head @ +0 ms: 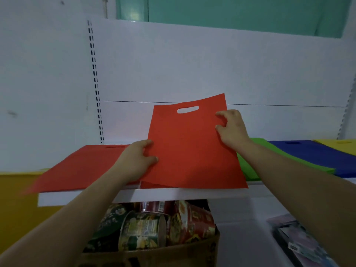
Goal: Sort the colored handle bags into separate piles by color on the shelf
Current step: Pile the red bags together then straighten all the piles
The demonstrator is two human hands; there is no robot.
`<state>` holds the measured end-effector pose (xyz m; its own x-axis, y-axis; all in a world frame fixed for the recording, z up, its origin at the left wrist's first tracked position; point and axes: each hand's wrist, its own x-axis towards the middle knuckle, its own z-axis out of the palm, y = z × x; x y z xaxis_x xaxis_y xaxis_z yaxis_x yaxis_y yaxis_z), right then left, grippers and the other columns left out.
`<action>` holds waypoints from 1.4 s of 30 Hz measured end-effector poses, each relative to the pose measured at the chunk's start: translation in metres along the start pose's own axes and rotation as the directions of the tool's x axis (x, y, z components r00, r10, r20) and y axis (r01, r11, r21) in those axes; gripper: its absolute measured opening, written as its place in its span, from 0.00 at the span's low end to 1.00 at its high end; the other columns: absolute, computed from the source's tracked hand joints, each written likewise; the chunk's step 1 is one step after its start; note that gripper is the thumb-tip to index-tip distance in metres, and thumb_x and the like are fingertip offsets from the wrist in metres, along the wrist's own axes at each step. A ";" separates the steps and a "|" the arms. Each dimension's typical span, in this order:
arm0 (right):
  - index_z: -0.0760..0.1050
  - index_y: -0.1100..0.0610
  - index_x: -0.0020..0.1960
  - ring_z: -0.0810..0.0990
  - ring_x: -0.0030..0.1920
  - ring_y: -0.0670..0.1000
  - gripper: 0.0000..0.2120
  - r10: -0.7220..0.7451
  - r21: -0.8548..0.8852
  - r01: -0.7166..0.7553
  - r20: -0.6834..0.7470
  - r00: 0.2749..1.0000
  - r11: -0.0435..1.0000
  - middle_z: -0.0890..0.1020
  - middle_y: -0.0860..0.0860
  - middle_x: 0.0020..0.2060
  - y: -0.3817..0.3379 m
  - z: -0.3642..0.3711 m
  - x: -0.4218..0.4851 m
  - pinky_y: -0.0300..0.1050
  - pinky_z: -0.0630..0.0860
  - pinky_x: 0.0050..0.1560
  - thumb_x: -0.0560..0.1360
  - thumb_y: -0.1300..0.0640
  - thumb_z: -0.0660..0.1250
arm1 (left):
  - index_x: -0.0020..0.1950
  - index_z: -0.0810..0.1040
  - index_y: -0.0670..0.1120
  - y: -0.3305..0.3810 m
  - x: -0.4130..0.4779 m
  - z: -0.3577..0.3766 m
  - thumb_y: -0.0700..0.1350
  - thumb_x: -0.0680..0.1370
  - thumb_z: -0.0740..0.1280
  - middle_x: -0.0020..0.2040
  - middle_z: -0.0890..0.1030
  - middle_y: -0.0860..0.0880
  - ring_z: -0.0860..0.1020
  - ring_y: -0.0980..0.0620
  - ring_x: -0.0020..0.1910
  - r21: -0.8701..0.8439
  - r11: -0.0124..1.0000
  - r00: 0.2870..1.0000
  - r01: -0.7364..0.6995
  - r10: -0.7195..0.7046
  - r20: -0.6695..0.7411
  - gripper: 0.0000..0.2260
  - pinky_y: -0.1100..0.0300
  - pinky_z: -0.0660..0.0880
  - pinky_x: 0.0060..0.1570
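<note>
Nearest, below the shelf: cardboard box point(173, 253) packed with printed tins point(142, 230), some lying on their sides; dark flat packets point(300, 239) blurred at lower right, can't tell what. Above that, the white front lip of the shelf point(173, 194). Both hands are on one red handle bag point(192, 151), raised off the shelf and tilted up toward the camera, die-cut handle slot at the top, lower edge hanging over the shelf lip. Left hand point(134, 160) has its fingers clamped on the bag's left edge about mid-height, thumb on the front face. Right hand point(233, 128) has its fingers curled and pinching the right edge near the top. Red pile point(81, 166) lies flat on the shelf left of the held bag, partly under the left hand. Yellow surface point(15, 199) at far left, blurred. Right of the held bag, flat on the shelf in order: green bags point(269, 160), blue bags point(312, 155), yellow bag point(339, 144), overlapping at the edges. Behind: white back panel point(192, 64), slotted upright point(95, 78) on its left.
</note>
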<state>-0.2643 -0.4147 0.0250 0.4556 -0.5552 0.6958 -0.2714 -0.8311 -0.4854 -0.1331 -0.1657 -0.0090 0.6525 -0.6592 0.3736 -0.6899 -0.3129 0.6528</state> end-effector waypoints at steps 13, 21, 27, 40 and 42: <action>0.73 0.61 0.65 0.73 0.63 0.58 0.23 0.173 -0.363 0.044 0.543 0.822 0.931 0.74 0.59 0.64 0.041 0.054 0.021 0.44 0.70 0.59 0.75 0.48 0.67 | 0.73 0.66 0.47 -0.011 0.017 0.014 0.58 0.76 0.64 0.71 0.70 0.46 0.70 0.49 0.67 0.355 0.929 0.946 0.105 -0.203 0.252 0.28 0.57 0.64 0.66; 0.73 0.55 0.66 0.73 0.64 0.53 0.25 0.156 -0.305 0.100 0.712 0.685 0.947 0.75 0.52 0.66 0.043 0.054 0.017 0.44 0.68 0.65 0.76 0.39 0.62 | 0.74 0.61 0.54 0.000 0.003 0.016 0.65 0.72 0.63 0.74 0.64 0.50 0.65 0.50 0.71 0.371 0.929 0.931 0.011 -0.145 0.336 0.34 0.55 0.61 0.68; 0.72 0.54 0.68 0.71 0.66 0.51 0.27 0.173 -0.323 0.136 0.762 0.624 0.937 0.72 0.50 0.68 0.041 0.050 0.012 0.46 0.66 0.67 0.76 0.38 0.61 | 0.75 0.59 0.56 0.001 -0.005 0.017 0.67 0.69 0.67 0.75 0.62 0.53 0.64 0.51 0.71 0.427 0.903 0.899 -0.053 -0.143 0.414 0.39 0.56 0.61 0.68; 0.61 0.53 0.75 0.62 0.73 0.55 0.39 0.206 -0.385 0.178 0.766 0.609 0.906 0.63 0.53 0.74 0.044 0.055 0.003 0.50 0.61 0.71 0.73 0.28 0.53 | 0.76 0.55 0.58 0.000 -0.016 0.021 0.70 0.70 0.62 0.77 0.55 0.56 0.58 0.51 0.74 0.537 0.833 0.905 -0.132 -0.120 0.409 0.38 0.50 0.55 0.73; 0.62 0.53 0.75 0.63 0.72 0.54 0.40 0.206 -0.388 0.195 0.777 0.595 0.901 0.63 0.53 0.74 0.043 0.054 0.007 0.50 0.61 0.71 0.72 0.27 0.53 | 0.76 0.54 0.58 0.003 -0.017 0.020 0.71 0.68 0.61 0.77 0.53 0.56 0.57 0.52 0.75 0.546 0.827 0.897 -0.132 -0.136 0.421 0.40 0.50 0.54 0.73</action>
<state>-0.2269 -0.4525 -0.0198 0.8738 -0.4765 -0.0967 -0.4847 -0.8693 -0.0966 -0.1526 -0.1691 -0.0266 0.5468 -0.8367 -0.0308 -0.8277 -0.5457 0.1307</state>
